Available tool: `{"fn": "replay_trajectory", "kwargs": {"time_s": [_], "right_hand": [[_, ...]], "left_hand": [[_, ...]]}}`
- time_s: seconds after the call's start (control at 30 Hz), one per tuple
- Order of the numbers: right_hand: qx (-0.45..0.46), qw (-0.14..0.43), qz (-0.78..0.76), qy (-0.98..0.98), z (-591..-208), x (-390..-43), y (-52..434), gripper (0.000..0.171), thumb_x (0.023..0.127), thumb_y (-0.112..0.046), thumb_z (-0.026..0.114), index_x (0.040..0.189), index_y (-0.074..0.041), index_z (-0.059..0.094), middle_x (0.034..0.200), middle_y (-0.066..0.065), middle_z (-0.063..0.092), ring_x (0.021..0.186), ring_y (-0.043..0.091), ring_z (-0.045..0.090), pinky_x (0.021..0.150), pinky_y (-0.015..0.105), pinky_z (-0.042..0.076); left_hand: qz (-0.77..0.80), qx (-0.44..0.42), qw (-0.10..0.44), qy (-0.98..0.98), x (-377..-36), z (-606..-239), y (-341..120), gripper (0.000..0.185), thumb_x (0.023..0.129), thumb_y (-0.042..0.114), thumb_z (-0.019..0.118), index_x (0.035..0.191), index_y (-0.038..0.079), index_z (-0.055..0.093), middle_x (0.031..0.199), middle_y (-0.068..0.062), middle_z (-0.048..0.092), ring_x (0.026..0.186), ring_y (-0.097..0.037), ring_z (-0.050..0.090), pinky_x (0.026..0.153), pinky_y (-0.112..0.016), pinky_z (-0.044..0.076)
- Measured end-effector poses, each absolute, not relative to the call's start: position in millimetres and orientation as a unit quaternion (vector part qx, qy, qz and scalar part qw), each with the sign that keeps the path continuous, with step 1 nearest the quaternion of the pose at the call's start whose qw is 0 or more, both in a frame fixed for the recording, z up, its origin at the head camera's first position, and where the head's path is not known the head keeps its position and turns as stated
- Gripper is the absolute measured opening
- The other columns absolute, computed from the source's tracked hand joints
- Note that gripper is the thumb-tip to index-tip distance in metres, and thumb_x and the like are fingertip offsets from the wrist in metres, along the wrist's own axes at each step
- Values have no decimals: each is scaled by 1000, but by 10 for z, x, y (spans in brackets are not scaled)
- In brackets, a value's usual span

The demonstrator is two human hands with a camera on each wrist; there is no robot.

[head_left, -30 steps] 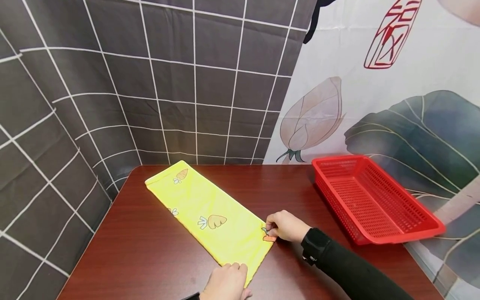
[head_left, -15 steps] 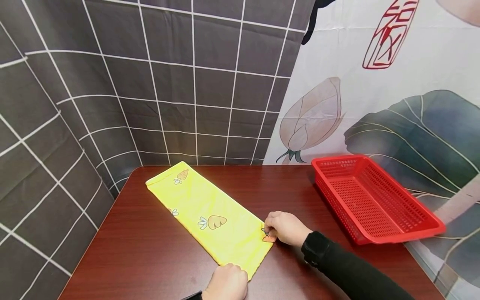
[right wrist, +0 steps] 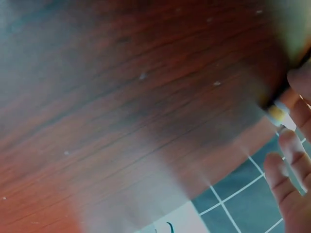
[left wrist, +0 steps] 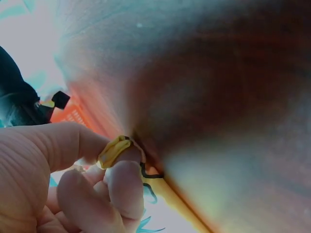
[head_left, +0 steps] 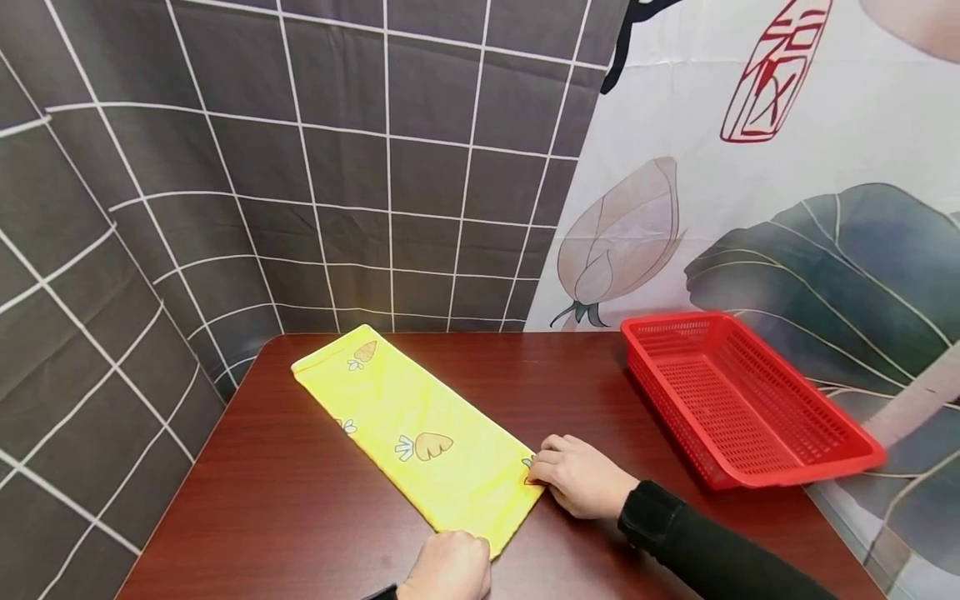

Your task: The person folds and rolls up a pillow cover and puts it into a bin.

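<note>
I've got the cloth [head_left: 408,425] folded into a long strip on the bench [head_left: 570,392]; both hands pinch its near corners, left [head_left: 447,568], right [head_left: 581,477]. Cross-fold pending, basket [head_left: 742,400] holds nothing.

The cloth [head_left: 408,429] is bright yellow with little orange carrot prints, lying on a dark reddish-brown woodgrain table [head_left: 585,392]. The basket [head_left: 742,400] is solid red mesh plastic. Behind it there's a dark grey curtain [head_left: 300,167] with a white grid, plus a white one [head_left: 750,183] with a pale bud, green leaves and a red stamp.
</note>
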State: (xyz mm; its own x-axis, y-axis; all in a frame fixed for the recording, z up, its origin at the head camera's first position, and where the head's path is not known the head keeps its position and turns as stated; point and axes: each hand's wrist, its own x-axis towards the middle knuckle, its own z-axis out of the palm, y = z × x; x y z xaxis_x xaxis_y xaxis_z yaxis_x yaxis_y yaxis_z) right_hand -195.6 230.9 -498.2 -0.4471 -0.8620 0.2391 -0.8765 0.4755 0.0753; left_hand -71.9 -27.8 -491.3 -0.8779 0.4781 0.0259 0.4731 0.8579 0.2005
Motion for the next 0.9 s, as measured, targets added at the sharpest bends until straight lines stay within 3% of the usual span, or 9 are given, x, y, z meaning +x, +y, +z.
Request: {"fn": "replay_trajectory", "kwargs": {"time_s": [0.23, 0.5, 0.67, 0.9], "right_hand": [[512, 124, 14, -850, -5004, -2032, 2299, 20, 89, -21, 86, 106, -27, 79, 102, -12, 77, 100, 15, 61, 87, 33, 54], [456, -3, 119, -882, -4897, -2177, 2312, 11, 88, -18, 86, 93, -26, 79, 90, -15, 74, 89, 7, 61, 81, 27, 55], [410, -73, 132, -899, -4869, -2244, 2253, 10, 93, -22, 82, 89, -28, 75, 81, -19, 66, 83, 3, 52, 76, 24, 50], [366, -118, 102, -918, -4865, -2321, 2098, 18, 94, -28, 81, 83, -29, 67, 72, -17, 55, 71, 5, 48, 70, 24, 46]], "left_hand": [[116, 241, 35, 963, -724, -4920, -307, 26, 88, 20, 74, 66, 14, 61, 58, 4, 56, 52, -13, 53, 50, -31, 44], [121, 244, -26, 962, -701, -4945, -364, 28, 87, 25, 78, 65, 17, 62, 59, 5, 59, 53, -12, 56, 49, -31, 43], [150, 235, -16, 960, -696, -4965, -381, 27, 88, 27, 79, 67, 18, 63, 60, 7, 59, 54, -11, 56, 49, -31, 42], [198, 226, 28, 954, -711, -5023, -415, 37, 87, 28, 80, 63, 20, 53, 57, 10, 47, 52, -8, 46, 48, -32, 39]]}}
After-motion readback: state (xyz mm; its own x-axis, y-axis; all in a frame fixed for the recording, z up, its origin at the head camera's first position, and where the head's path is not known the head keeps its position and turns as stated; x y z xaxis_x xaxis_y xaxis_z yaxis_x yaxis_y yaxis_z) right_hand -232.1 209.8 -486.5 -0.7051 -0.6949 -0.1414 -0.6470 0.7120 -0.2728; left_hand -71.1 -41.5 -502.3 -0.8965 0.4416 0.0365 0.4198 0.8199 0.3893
